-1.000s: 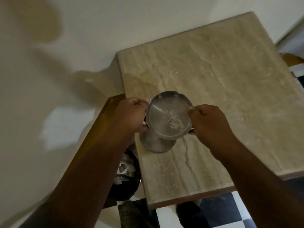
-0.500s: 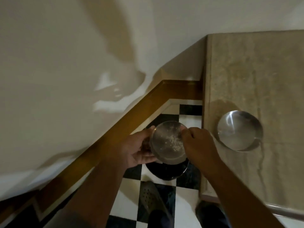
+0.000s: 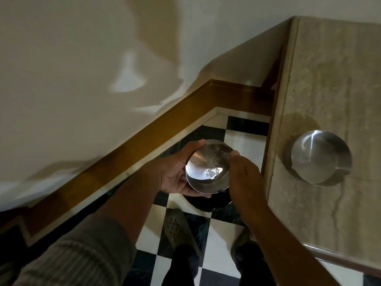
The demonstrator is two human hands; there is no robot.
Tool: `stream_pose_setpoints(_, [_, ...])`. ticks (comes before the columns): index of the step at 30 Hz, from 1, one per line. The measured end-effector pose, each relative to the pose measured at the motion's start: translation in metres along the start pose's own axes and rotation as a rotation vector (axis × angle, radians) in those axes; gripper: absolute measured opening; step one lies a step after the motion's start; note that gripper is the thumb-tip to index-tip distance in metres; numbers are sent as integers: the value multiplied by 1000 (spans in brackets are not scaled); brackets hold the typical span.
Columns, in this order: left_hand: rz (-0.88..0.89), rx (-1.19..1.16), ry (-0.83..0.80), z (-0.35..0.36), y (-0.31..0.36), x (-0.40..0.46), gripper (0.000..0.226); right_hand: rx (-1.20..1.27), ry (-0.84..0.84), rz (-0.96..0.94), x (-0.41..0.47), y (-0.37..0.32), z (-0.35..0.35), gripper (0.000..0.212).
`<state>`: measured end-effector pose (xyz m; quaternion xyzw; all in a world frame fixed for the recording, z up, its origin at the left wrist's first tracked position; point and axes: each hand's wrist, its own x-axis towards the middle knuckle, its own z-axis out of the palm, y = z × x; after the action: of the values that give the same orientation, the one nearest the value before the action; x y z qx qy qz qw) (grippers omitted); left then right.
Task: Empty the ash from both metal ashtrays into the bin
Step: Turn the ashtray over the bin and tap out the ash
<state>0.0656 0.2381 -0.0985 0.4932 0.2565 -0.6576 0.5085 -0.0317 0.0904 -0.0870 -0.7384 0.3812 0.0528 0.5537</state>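
A round metal ashtray (image 3: 206, 169) with pale ash in it is held between both hands, tilted toward me. My left hand (image 3: 175, 172) cups its left side and underside. My right hand (image 3: 244, 175) grips its right rim. Directly beneath, a dark round bin (image 3: 208, 203) stands on the floor, mostly hidden by the ashtray and hands. The second metal ashtray (image 3: 319, 156) rests on the stone table (image 3: 329, 89) at the right, near the table's left edge.
A cream wall with a brown wooden skirting (image 3: 165, 124) runs diagonally at the left. The floor (image 3: 243, 139) is black-and-white checkered tile. My feet in dark slotted shoes (image 3: 177, 230) stand just below the bin, beside the table edge.
The ashtray was lifted off the other one on the table, carried left over the bin, and has tilted more, with the ash sliding toward its lower edge.
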Motion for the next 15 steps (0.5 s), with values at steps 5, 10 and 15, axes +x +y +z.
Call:
stream_pose_setpoints(5, [127,217,29,6,12,4,80,234,-68,83,5,16,-2,55])
stream_pose_setpoints(10, [231,625,57,21,17,3,81,245,-239,62,16,23,-22,41])
stream_pose_setpoints(15, [561,1330,427,30,-10,17,131,-34,-305,-81,16,23,-35,68])
